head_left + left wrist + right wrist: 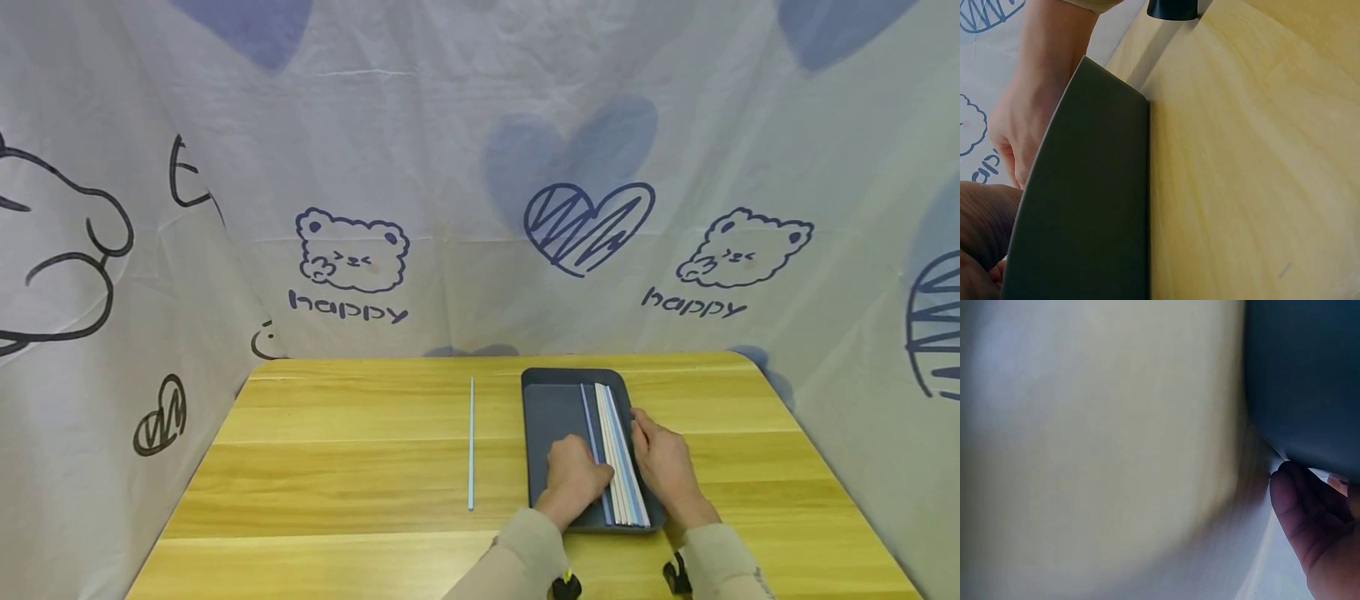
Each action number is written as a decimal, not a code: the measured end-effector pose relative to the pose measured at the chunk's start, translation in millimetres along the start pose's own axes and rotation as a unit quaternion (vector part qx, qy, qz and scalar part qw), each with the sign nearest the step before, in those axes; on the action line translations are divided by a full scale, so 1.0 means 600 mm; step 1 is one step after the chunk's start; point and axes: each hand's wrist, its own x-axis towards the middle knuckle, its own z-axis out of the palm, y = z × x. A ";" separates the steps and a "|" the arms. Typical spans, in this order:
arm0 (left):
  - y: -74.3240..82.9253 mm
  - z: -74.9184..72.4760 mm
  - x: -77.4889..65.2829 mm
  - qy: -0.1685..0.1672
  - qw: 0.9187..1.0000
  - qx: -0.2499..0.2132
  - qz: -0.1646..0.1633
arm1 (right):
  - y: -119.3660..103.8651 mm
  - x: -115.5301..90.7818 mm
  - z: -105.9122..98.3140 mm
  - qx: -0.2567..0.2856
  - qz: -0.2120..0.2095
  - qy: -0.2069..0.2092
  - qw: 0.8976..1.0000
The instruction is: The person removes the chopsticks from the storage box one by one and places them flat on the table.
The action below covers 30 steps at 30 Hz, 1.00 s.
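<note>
A dark grey tray (pixel 551 408) lies on the table, holding a bundle of thin white and light blue sticks (pixel 618 454) along its right side. Just left of the bundle is a separate blue stick (pixel 590 417). My left hand (pixel 573 479) reaches inside the tray with curled fingers around this blue stick, its thumb by the bundle; the fingertips are hidden. At the tray's right wall, my right hand (pixel 667 467) holds the rim. The right wrist view shows its fingers (pixel 1304 515) bent up against the tray's outer edge (pixel 1310 381).
Left of the tray, a single light blue stick (pixel 471 446) lies lengthwise on the wooden table (pixel 337 467). A white cloth (pixel 450 208) with printed bears and hearts hangs behind the table and along both sides.
</note>
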 end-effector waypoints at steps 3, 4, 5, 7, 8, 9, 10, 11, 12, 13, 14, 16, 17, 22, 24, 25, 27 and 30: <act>0.000 0.002 0.001 -0.001 1.000 0.002 -0.006 | -0.001 0.001 0.000 0.002 0.002 -0.002 1.000; -0.001 0.003 0.001 0.002 1.000 0.005 -0.005 | -0.002 0.001 0.000 0.003 0.004 -0.004 1.000; -0.001 0.004 0.001 0.004 1.000 0.008 -0.005 | -0.002 0.001 -0.001 0.004 0.006 -0.006 1.000; -0.001 0.004 0.002 0.010 1.000 0.015 -0.005 | -0.004 0.001 -0.001 0.006 0.010 -0.009 1.000; -0.001 0.004 0.002 0.011 1.000 0.017 -0.005 | -0.004 0.001 -0.001 0.005 0.011 -0.011 1.000; -0.001 0.003 0.002 0.012 1.000 0.019 -0.006 | -0.005 0.001 -0.002 0.004 0.011 -0.012 1.000; -0.001 0.002 0.002 0.014 1.000 0.021 -0.004 | -0.005 0.001 -0.002 0.004 0.011 -0.013 1.000; -0.001 0.002 0.003 0.013 1.000 0.021 -0.005 | -0.005 0.001 -0.002 0.004 0.011 -0.013 1.000; -0.002 0.001 0.003 0.013 1.000 0.019 -0.005 | -0.005 0.001 -0.002 0.004 0.010 -0.014 1.000; -0.003 0.001 0.003 0.013 1.000 0.019 -0.003 | -0.006 0.001 -0.002 0.005 0.011 -0.015 1.000; -0.004 0.001 0.002 0.012 1.000 0.016 -0.002 | -0.006 0.000 -0.002 0.005 0.013 -0.016 1.000; -0.008 0.001 0.002 0.011 1.000 0.008 0.003 | -0.005 -0.002 -0.002 0.005 0.016 -0.020 1.000; -0.009 0.000 0.002 0.006 1.000 -0.001 0.005 | -0.005 -0.003 -0.002 0.006 0.017 -0.021 1.000; -0.013 -0.016 -0.002 -0.015 0.998 -0.043 0.033 | -0.001 -0.004 0.000 0.007 0.004 -0.009 1.000; -0.011 -0.028 -0.002 -0.023 0.997 -0.064 0.038 | 0.001 -0.003 0.001 0.007 -0.007 0.000 1.000; -0.009 -0.035 -0.003 -0.028 0.996 -0.075 0.034 | 0.002 -0.003 0.002 0.007 -0.011 0.004 1.000; -0.005 -0.048 -0.002 -0.033 0.994 -0.098 0.026 | 0.003 -0.002 0.002 0.009 -0.017 0.009 1.000; -0.002 -0.068 0.000 -0.034 0.991 -0.129 0.014 | 0.003 -0.002 0.001 0.008 -0.020 0.015 1.000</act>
